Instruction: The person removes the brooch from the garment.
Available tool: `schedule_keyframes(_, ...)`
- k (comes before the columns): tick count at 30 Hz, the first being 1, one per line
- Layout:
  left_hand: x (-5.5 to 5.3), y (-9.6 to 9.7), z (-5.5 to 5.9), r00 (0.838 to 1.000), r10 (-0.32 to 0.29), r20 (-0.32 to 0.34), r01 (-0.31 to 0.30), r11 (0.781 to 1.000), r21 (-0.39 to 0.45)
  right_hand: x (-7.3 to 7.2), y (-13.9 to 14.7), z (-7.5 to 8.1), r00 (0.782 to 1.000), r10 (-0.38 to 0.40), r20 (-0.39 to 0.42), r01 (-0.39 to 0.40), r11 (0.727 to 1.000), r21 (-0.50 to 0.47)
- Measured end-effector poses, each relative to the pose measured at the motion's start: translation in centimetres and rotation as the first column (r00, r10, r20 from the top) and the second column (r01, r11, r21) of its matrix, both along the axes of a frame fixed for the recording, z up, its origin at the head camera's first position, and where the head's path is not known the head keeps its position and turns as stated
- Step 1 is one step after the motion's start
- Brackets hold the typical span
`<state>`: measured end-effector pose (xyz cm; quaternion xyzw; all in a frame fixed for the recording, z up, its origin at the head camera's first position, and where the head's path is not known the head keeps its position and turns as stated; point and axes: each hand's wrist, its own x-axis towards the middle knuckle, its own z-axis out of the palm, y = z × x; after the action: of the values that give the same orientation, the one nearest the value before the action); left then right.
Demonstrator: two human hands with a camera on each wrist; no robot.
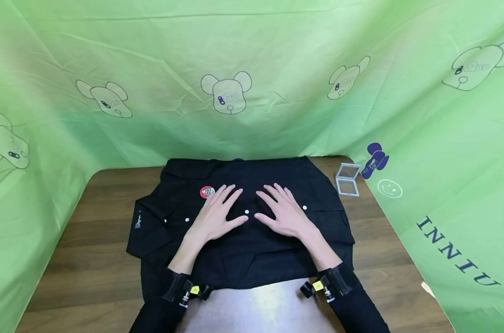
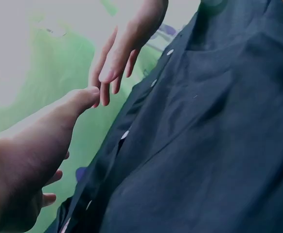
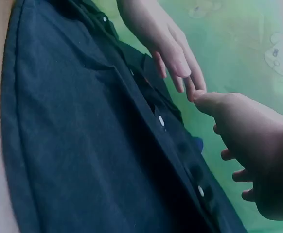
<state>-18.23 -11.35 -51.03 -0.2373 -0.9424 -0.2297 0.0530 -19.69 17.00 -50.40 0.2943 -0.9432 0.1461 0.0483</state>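
A black shirt [image 1: 252, 249] lies spread sideways on the table, its row of white buttons [image 1: 246, 211] running left to right across the middle. Over the left part of it my left hand [image 1: 216, 217] hovers with fingers spread and nothing held. My right hand [image 1: 286, 213] is held the same way to its right, thumbs pointing toward each other. Both wrist views show a gap between the hands and the dark cloth. Beside the left fingertips is a round red badge [image 1: 206, 192] with a green tree, partly covered by the fingers. One short sleeve [image 1: 150, 226] with a small pale label reaches out at the left.
An opened small clear case [image 1: 347, 179] with two square panels lies at the table's back right. Green cloth [image 1: 231, 134] with printed bear heads hangs behind and on both sides. The wooden table [image 1: 81, 259] shows around the shirt.
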Motion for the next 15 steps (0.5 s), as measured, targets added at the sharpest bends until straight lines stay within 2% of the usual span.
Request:
schedule_keyframes(6, -0.3, -2.0, 0.2, 0.999, 0.054, -0.004, -0.054, 0.998, 0.018, -0.4, -1.6, 0.4, 0.999, 0.033, 0.016, -0.033, 0.999, 0.009)
schedule_keyframes(15, -1.0, -5.2, 0.5, 0.99, 0.137, 0.04, -0.139, 0.989, 0.051, -1.3, -4.6, 0.9, 0.995, 0.098, 0.03, -0.098, 0.995, -0.01)
